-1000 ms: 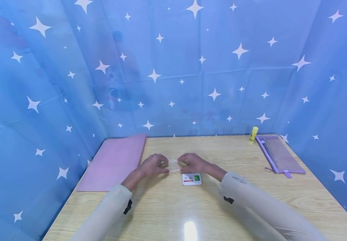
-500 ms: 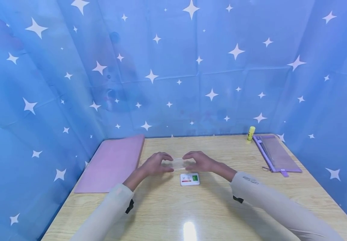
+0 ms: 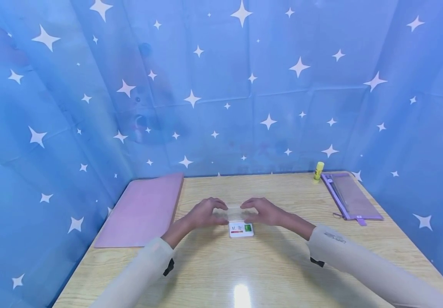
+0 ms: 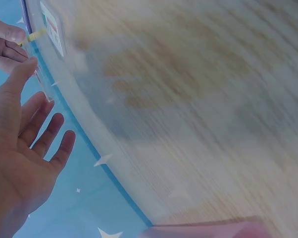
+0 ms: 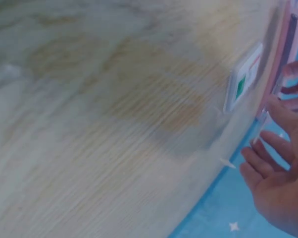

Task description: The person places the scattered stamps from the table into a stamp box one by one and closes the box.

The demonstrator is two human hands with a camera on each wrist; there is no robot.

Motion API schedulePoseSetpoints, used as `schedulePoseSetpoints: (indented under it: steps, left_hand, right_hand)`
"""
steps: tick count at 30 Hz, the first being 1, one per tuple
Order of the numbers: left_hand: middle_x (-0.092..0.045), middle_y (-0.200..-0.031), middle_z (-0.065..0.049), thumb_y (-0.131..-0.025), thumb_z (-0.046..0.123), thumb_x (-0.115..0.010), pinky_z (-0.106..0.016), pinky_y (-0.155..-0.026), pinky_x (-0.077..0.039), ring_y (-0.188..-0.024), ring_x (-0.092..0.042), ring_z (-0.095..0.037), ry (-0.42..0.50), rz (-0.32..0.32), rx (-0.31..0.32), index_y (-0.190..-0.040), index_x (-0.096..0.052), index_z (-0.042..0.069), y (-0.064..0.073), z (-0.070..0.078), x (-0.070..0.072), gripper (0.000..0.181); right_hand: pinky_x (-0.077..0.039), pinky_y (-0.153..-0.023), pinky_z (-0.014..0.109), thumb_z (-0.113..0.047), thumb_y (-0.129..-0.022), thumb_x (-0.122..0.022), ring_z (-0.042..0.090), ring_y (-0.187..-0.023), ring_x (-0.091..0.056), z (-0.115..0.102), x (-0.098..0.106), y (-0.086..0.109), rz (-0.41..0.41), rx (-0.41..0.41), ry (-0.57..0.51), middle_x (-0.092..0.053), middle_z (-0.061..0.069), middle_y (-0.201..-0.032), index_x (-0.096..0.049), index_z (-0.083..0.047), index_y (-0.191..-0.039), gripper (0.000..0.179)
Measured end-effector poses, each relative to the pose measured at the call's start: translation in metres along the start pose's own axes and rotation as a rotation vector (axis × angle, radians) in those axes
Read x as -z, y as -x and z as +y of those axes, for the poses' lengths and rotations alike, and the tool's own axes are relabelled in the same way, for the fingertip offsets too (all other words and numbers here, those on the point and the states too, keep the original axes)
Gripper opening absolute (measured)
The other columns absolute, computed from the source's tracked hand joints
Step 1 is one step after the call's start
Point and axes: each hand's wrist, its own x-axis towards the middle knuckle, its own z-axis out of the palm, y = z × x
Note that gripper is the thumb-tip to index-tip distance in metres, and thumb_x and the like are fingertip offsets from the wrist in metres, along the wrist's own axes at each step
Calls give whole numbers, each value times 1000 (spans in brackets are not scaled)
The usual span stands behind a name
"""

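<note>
Between my two hands I hold a clear, flat plastic cover [image 3: 234, 213] by its opposite ends, raised off the table. My left hand [image 3: 205, 214] pinches its left end between thumb and fingertips. At the right end, the thumb and fingers of my right hand [image 3: 266, 212] do the same. In the left wrist view the cover's thin edge [image 4: 46, 88] shows by the fingertips. Just nearer to me than the cover, a small white rectangular case [image 3: 241, 230] with printed text, a red strip and a green square lies on the wood. Neither hand touches this case.
A pink folder [image 3: 140, 211] lies flat at the left of the wooden table [image 3: 206, 273]. At the back right stand a yellow glue stick [image 3: 319, 170] and a purple zip pouch [image 3: 354, 196] with something slim inside. A blue star-patterned curtain [image 3: 221, 85] hangs behind and at both sides.
Both hands have shifted right and slightly nearer with the clear cover, which now borders the white case's far edge in the head view. The case has stayed on the table. The view has shifted slightly.
</note>
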Motion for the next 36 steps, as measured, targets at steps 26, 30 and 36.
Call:
schedulePoseSetpoints:
  steps: [26, 30, 36]
  left_hand:
    - [-70, -130, -3, -84, 40, -87, -38, -104, -50, -122, -62, -21, -55, -33, -17, -120, -78, 12, 6, 15, -23, 47]
    - [-69, -132, -3, -85, 41, -87, -36, -103, -51, -122, -63, -20, -74, -40, -9, -121, -77, 12, 7, 17, -23, 47]
    - [-71, -129, -2, -85, 39, -87, -32, -97, -53, -116, -64, -17, -93, -46, -36, -121, -78, 13, 6, 17, -24, 45]
  right_hand:
    - [-51, -100, 56, -12, -89, -83, 43, -123, -62, 3, -15, 29, 20, -13, -12, -67, 23, -129, -69, 7, -126, 44]
    - [-51, -101, 55, -14, -89, -83, 42, -122, -62, 4, -17, 30, 17, -12, 8, -68, 22, -129, -69, 7, -126, 44]
    - [-51, -100, 55, -17, -89, -84, 41, -121, -63, 1, -17, 32, 9, -10, 28, -68, 22, -129, -70, 6, -126, 46]
